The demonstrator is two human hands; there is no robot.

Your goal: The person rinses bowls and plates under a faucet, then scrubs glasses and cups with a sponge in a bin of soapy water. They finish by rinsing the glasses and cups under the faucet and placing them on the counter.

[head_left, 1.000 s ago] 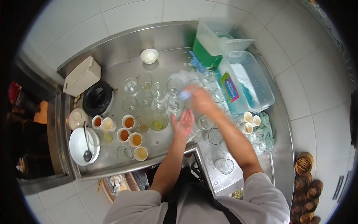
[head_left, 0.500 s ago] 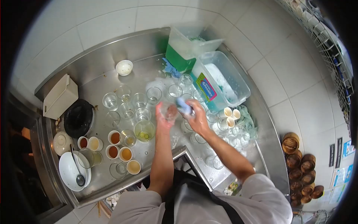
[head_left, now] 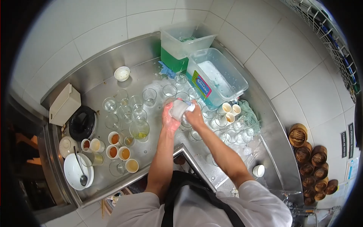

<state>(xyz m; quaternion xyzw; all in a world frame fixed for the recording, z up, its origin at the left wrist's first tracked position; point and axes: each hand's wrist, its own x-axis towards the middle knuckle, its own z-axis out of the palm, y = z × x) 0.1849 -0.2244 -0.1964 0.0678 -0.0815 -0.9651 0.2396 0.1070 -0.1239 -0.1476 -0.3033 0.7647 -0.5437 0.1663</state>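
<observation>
My left hand is wrapped round a soapy drinking glass, held tilted with its mouth toward the right. My right hand grips a small pale blue-and-white scrubber at the glass's mouth. Its exact kind is hard to make out. Both hands are above the steel counter, close together. Behind them several clear glasses stand among suds. Left of my left forearm is a larger glass with yellowish liquid and slices in it.
A tub of green liquid and a clear tub of suds stand at the back. Several sauce cups, white bowls with a ladle, and a black lid are left. Glasses and a green cloth lie right.
The glass and scrubber have come together, with the scrubber now at the glass's mouth. My view has shifted slightly, and a stack of white cups shows at the right.
</observation>
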